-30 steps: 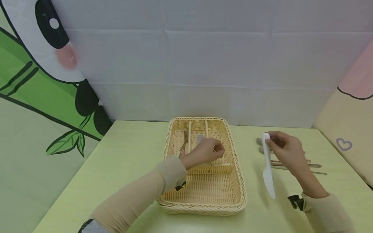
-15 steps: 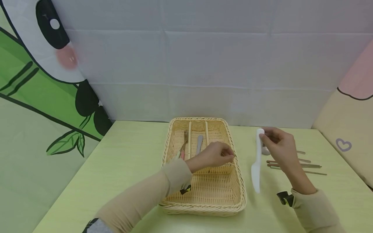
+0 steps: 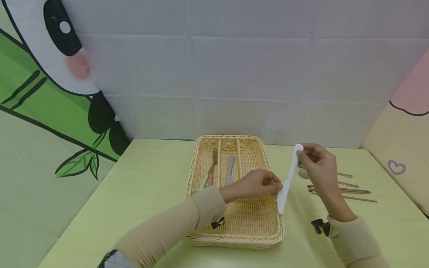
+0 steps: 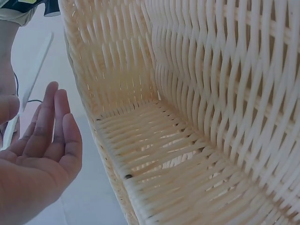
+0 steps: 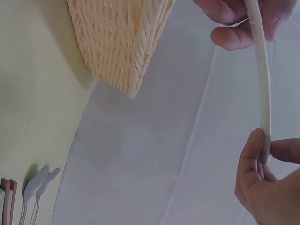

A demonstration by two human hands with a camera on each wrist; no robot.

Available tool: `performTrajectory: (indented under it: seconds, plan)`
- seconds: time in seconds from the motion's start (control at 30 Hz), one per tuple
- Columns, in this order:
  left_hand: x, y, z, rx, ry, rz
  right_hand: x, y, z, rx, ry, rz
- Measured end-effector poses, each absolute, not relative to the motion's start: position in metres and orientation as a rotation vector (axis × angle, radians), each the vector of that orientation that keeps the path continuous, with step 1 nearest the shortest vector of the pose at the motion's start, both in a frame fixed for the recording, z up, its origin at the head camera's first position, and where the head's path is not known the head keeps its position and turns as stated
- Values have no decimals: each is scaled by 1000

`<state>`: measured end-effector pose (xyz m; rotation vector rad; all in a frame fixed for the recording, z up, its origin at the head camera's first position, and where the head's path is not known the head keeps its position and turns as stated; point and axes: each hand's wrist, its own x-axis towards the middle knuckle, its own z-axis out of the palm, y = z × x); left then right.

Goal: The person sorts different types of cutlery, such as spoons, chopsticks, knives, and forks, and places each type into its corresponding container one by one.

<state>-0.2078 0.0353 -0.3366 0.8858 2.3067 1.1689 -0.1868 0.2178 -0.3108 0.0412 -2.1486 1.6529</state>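
i see the white plastic knife held in the air between the two hands, slanting from upper right down to lower left, just over the right rim of the wicker basket. my right hand pinches its top end between thumb and fingertips. my left hand reaches across the basket and meets the lower part of the knife; from the head view the fingers seem to close on it, while the left wrist view shows the palm open with fingers straight, so i can't say for sure that it grips. the knife's lower tip hangs past the basket's right rim, above the green table.

inside the basket, a fork and a grey utensil lie in the narrow far compartments; the wide near compartment lies below the left wrist. to the right of my right hand, chopsticks and spoons lie on the table, well apart from the basket.
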Motion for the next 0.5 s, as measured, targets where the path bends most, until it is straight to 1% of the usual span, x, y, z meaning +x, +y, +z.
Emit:
performTrajectory:
  seconds: [0.3, 0.5]
  plan:
    - [-208, 37, -339, 889, 2329, 1181, -188, 215, -312, -31, -2075, 1763]
    - [-210, 33, -339, 880, 2352, 1189, -188, 215, -315, 6, -2100, 1759]
